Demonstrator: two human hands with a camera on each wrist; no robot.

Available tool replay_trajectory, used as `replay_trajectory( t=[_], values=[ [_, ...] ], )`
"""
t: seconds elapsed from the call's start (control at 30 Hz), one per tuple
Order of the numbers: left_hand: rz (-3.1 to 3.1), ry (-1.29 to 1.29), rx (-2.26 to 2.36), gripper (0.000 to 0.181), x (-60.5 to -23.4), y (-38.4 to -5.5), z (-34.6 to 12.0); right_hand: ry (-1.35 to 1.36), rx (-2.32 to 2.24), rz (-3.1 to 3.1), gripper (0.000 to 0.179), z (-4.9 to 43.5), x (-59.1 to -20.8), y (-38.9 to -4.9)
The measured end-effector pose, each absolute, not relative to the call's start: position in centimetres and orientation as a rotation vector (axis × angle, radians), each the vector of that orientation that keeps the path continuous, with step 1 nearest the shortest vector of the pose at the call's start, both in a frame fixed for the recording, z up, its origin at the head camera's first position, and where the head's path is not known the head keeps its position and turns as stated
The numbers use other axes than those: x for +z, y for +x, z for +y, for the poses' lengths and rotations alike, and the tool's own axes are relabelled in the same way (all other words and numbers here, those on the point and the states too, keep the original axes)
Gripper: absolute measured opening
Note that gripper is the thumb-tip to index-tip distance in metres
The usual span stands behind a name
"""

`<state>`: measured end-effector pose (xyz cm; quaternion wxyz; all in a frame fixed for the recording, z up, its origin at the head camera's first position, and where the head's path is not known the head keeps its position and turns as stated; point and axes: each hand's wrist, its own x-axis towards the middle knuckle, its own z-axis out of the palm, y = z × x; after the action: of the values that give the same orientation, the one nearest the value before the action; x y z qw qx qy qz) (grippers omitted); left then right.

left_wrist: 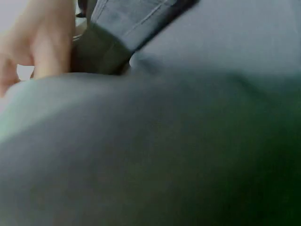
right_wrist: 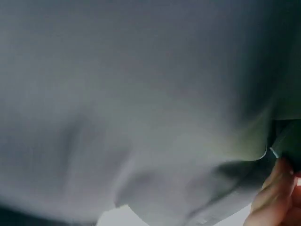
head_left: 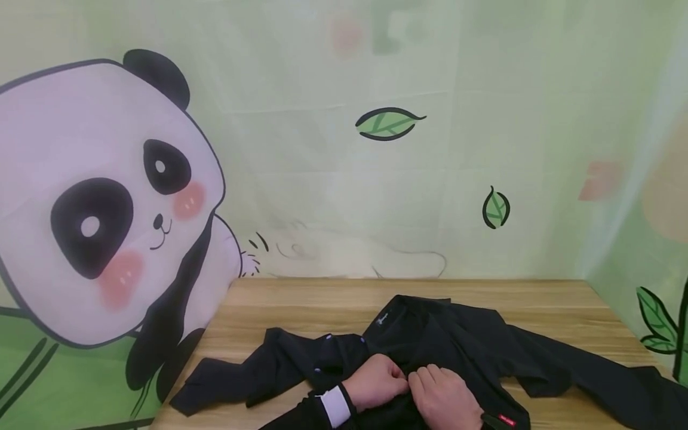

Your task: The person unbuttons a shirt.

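A black jacket lies spread on the wooden table, its sleeves stretched out to the left and right. Small bluish buttons dot its left part, and a pale label shows inside the collar. My left hand pinches the cloth at the middle of the jacket's front. Close beside it, my right hand grips the same area with curled fingers. The fingertips of both hands nearly meet, and what lies between them is hidden. In the wrist views, blurred dark cloth covers most of the picture, with fingers at the right wrist view's lower right.
The wooden table ends at a pale green backdrop printed with a panda and leaves. The jacket's right sleeve reaches past the table's right edge. A red tag sits near the hem.
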<state>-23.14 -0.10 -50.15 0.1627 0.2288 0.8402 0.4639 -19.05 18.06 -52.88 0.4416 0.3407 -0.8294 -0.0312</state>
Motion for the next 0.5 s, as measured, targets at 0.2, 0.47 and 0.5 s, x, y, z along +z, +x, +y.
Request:
replay_trajectory(
  t=[0.2, 0.47, 0.5],
  values=[
    [2.519, 0.915, 1.198, 0.027, -50.6, -23.1, -0.3, 0.629, 0.951, -2.8, 0.016, 19.0, -51.4, -19.1],
    [2.691, 1.098, 1.103, 0.014, -51.2, -22.7, -1.0, 0.225, 1.562, -2.941, 0.021, 21.5, -51.5, -20.6],
    [2.678, 1.089, 1.115, 0.014, -51.0, -22.5, -1.1, 0.174, 1.534, -2.948, 0.02, 21.5, -51.5, -20.5]
  ],
)
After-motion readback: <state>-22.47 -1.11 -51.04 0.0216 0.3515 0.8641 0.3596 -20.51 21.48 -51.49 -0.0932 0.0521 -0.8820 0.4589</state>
